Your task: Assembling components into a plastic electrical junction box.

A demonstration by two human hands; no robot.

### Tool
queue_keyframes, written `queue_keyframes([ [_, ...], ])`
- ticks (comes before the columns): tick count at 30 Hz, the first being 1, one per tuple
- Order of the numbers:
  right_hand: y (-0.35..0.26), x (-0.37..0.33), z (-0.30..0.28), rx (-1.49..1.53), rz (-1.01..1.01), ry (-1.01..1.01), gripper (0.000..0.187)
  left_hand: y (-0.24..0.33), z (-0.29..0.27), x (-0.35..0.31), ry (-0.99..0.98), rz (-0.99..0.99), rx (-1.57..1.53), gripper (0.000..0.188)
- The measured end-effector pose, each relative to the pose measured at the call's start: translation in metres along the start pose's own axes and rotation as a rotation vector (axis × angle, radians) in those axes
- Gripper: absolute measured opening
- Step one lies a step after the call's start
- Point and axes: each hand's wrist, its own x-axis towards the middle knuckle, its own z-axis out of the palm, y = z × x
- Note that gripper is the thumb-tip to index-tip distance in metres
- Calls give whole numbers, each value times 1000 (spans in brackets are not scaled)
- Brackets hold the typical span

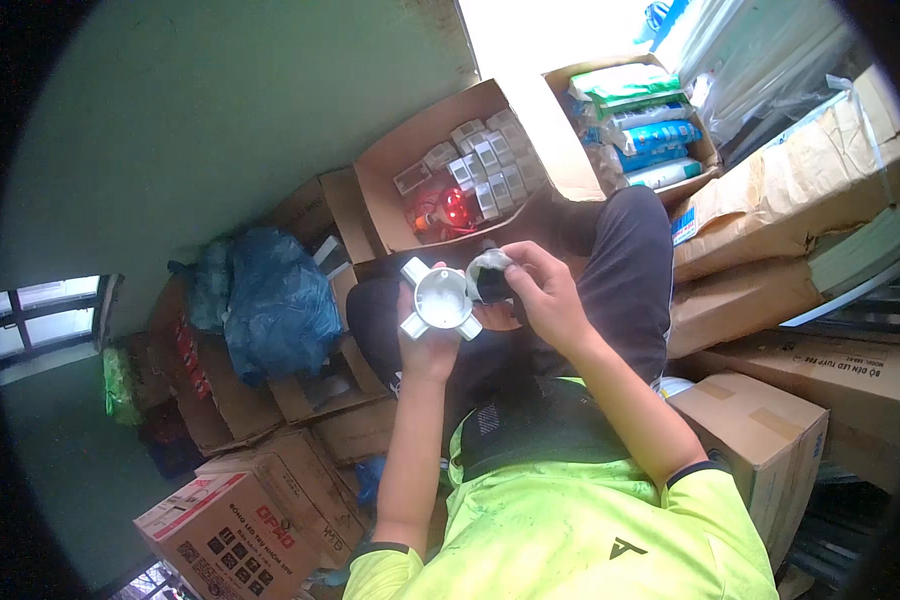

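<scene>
An open brown cardboard box [435, 130] holds white rectangular plastic pieces [487, 165] and a shiny red rounded object [457, 207]; another open tan cardboard box [573, 168] carries green, white and blue plastic packs [655, 137]

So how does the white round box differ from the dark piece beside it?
The white box looks white all over; the dark piece has a paler edge. The white box, stubs included, looks larger than the dark piece. The white box is in the left grip, the dark piece in the right grip. Both are held.
</scene>
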Motion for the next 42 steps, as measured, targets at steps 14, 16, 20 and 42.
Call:
queue_keyframes([
  [14,-20,-14,21,-408,-197,74,15,-2,10,-10,-56,-22,46,54],
  [16,-20,-13,21,-497,-212,74,15,-3,9,-10,-37,-7,78,54],
  [20,-17,-16,25,-785,-345,29,16,-7,4,-9,-5,-1,110,51],
  [42,-15,-10,24,-566,-141,-330,25,6,-6,-7,-108,89,248,51],
])
